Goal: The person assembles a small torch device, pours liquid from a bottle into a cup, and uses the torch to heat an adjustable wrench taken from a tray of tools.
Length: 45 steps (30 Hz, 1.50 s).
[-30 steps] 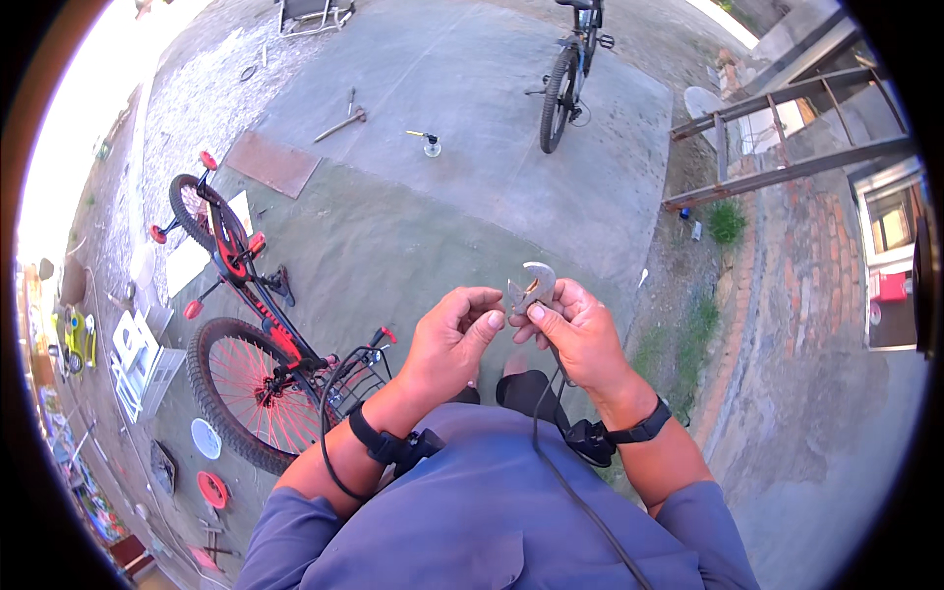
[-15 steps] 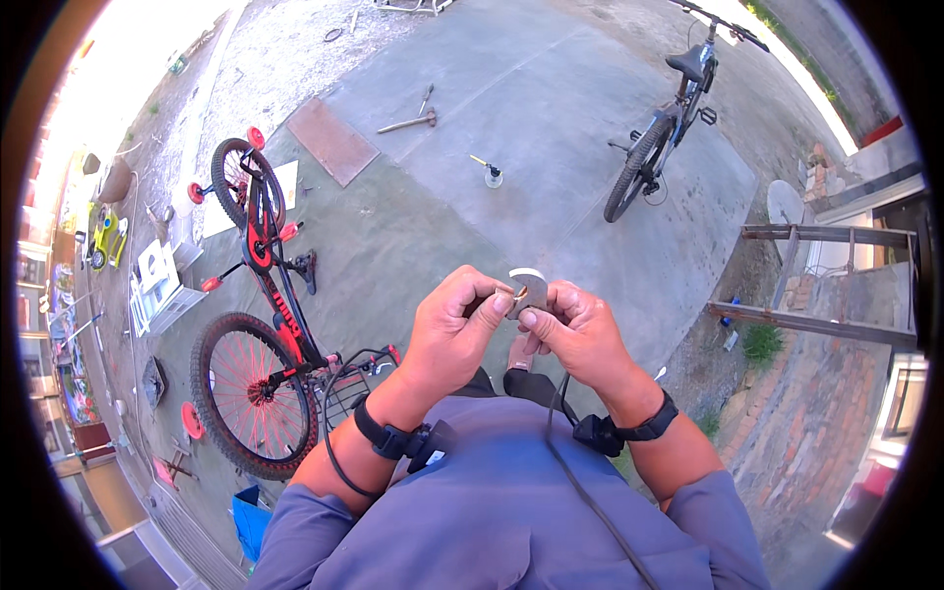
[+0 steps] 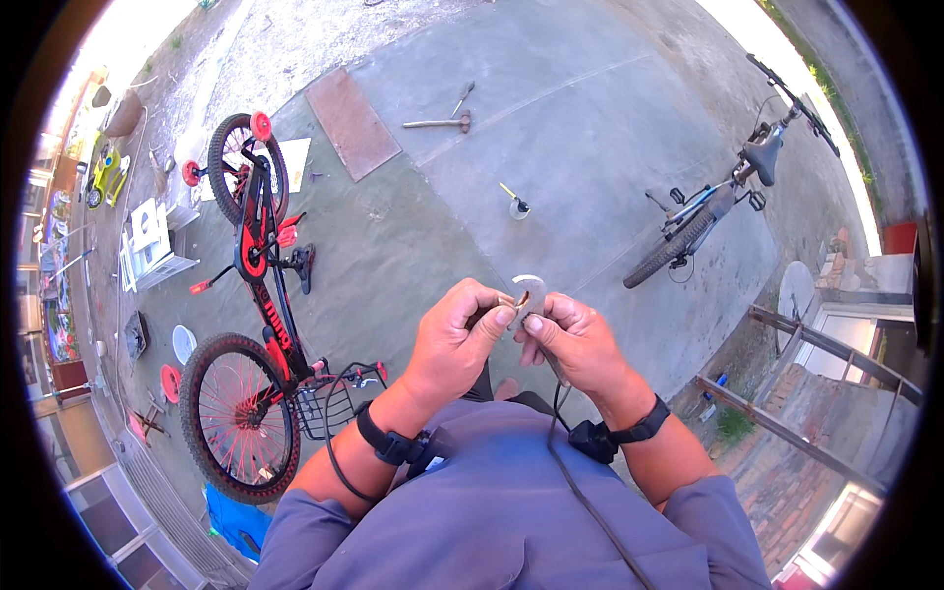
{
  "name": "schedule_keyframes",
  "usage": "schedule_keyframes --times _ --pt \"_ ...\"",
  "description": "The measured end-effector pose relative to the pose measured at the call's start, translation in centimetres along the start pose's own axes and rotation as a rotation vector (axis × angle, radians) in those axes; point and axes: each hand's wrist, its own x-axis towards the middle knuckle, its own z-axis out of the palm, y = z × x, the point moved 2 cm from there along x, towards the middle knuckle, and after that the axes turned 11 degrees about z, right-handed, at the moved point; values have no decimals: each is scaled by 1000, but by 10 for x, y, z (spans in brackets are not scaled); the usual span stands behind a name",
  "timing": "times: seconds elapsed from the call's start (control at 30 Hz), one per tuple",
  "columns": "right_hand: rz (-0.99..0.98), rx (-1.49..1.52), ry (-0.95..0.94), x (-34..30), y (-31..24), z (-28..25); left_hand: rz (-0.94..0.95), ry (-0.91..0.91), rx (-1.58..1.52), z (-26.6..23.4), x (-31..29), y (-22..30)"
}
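Both hands meet in front of my chest around a small, thin grey piece with a rounded, pale edge. My right hand pinches its lower right side between thumb and fingers. My left hand is closed too, thumb against forefinger, at the piece's left side. A small orange-brown bit shows between the left fingertips and the grey face; what it is I cannot make out. Each wrist wears a black strap with a small device and a dark cable.
To my left lies a black-and-red bicycle with red training wheels. A second bicycle stands at right. Ahead on the concrete are a hammer, a rusty board and a small round container with a yellow stick. A metal frame is at right.
The grey piece has turned slightly between my fingers, and its pale edge looks narrower. My hands stay together in nearly the same place. The whole view has shifted, with the bicycles moving in it.
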Motion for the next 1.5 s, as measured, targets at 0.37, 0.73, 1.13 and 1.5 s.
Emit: schedule_keyframes --times 0.37,0.73,1.13,1.5 --pt "-3 239 -103 150 -17 -9 -249 123 2 -27 67 -108" --pt "94 -371 -35 331 90 -158 -654 592 -190 -21 82 -229" --pt "210 -1140 567 553 226 -351 -692 836 -96 -35 47 -382" --pt "147 -1410 555 558 208 -344 -678 868 -86 -48 29 -368"
